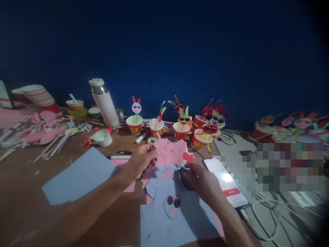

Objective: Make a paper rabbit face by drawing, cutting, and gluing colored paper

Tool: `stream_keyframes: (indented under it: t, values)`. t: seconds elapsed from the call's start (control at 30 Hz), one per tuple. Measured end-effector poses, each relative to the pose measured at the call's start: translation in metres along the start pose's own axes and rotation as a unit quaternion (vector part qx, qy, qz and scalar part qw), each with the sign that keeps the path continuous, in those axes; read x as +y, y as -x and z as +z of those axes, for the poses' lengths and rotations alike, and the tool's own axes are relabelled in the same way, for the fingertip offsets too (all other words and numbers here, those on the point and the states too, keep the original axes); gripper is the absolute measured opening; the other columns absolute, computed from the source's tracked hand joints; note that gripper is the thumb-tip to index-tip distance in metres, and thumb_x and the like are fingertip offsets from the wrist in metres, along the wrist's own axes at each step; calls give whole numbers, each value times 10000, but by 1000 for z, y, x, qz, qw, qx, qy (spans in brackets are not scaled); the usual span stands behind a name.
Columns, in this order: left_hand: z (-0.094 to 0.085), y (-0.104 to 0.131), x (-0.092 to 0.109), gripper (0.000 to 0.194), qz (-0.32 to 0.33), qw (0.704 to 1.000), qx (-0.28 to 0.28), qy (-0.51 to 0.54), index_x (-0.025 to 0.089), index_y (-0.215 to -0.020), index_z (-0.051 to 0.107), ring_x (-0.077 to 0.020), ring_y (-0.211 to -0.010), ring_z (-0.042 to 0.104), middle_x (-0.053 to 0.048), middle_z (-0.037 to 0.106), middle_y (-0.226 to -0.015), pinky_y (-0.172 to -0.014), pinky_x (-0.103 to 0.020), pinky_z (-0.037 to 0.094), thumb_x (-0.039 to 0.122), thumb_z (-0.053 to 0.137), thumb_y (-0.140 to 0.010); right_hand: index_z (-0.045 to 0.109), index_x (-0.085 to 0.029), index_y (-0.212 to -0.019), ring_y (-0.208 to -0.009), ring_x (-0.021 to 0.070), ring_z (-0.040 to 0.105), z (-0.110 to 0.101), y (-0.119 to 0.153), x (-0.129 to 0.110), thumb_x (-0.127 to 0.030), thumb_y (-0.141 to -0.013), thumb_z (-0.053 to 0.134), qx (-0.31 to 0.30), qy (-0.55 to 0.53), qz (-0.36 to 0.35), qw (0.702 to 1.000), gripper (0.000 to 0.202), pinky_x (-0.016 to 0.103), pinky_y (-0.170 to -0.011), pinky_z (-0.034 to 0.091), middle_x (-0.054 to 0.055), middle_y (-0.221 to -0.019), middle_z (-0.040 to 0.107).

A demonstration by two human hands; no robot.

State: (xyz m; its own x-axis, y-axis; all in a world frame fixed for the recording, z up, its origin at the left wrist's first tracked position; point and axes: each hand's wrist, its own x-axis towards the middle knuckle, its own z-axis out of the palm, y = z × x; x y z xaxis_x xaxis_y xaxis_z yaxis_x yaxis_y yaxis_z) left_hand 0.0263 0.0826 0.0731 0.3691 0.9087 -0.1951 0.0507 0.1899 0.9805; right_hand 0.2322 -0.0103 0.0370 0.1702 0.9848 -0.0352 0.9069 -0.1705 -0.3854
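Note:
My left hand (144, 158) is pinched closed on the left edge of a piece of pink paper (171, 152), held above the sheets on the table. Scissors (185, 176) are in my right hand (202, 178), their tips pointing up-left below the pink paper. A small red paper piece (188, 157) lies by the scissors. Under both hands is a bluish-white sheet (159, 223). On it rests a round face cutout (172, 207) with two dark eyes and a pink triangle.
Red paper cups with paper figures (134, 125) line the back. A bottle (105, 106), a white mug (102, 138) and another sheet (79, 178) are left. A lit phone (226, 181) and cables (272, 219) lie right. Pink scraps (46, 132) cover the far left.

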Motion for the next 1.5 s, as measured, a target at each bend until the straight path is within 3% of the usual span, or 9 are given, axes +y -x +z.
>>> stream_keyframes:
  t: [0.2,0.53,0.7,0.77,0.87,1.03,1.13,1.3,1.5]
  values:
    - [-12,-4,-2,178,8,999,9,29,167,-654,510,-86,-384,489,47,514,-454,-380,-178,344,311,590,-722,608,-213,-1042,-868,259,634,10,1,0,-229,-778,526,-36,96,-7,995,277,311,-676,423,93,-946,671]
    - [-17,-1,12,185,22,997,30,65,168,-643,485,-83,-290,427,54,505,-440,-319,-190,323,310,583,-708,627,-188,-1010,-823,263,662,13,-4,-5,-209,-783,476,-48,160,-23,986,274,325,-681,450,103,-923,690]
    - [-23,-2,18,178,60,995,61,59,146,-605,528,-69,-374,462,34,524,-424,-399,-162,334,267,605,-709,634,-213,-1007,-760,282,678,12,-4,-1,-260,-809,436,-29,160,-17,987,284,337,-621,468,92,-852,721]
    - [-25,-3,21,174,75,993,69,63,142,-591,539,-73,-398,475,31,525,-416,-427,-163,344,254,615,-700,595,-208,-1071,-720,267,681,11,-2,6,-276,-823,414,-19,117,-7,993,314,325,-600,476,85,-803,726]
    - [-27,-2,26,170,91,989,82,82,146,-582,538,-74,-406,473,37,522,-421,-446,-170,348,253,611,-691,528,-213,-1127,-633,225,660,16,4,13,-329,-842,404,-14,-70,-27,997,332,296,-554,483,71,-779,711]
    - [-32,-1,33,165,123,978,120,119,150,-575,531,-71,-437,468,43,517,-445,-478,-173,361,255,612,-674,507,-248,-1126,-708,212,623,32,19,-1,-397,-786,511,-7,-370,-50,928,371,304,-620,501,58,-839,646]
    - [-33,0,35,160,134,973,128,134,147,-582,534,-76,-449,471,36,521,-459,-488,-184,375,254,607,-676,479,-247,-1153,-724,197,589,33,25,-20,-391,-704,577,-38,-412,-75,907,481,292,-649,492,54,-860,610]
    - [-30,5,37,164,135,974,115,144,142,-595,541,-87,-456,486,24,532,-464,-492,-197,392,258,599,-694,458,-264,-1141,-688,174,523,15,26,-50,-437,-708,545,-134,-455,-130,871,475,270,-612,458,29,-818,540]
    - [-27,11,40,151,122,979,102,128,143,-598,544,-88,-459,495,24,542,-475,-475,-188,380,246,598,-694,467,-235,-1082,-730,197,494,5,17,-70,-405,-652,596,-142,-436,-159,874,481,284,-609,442,34,-811,518]
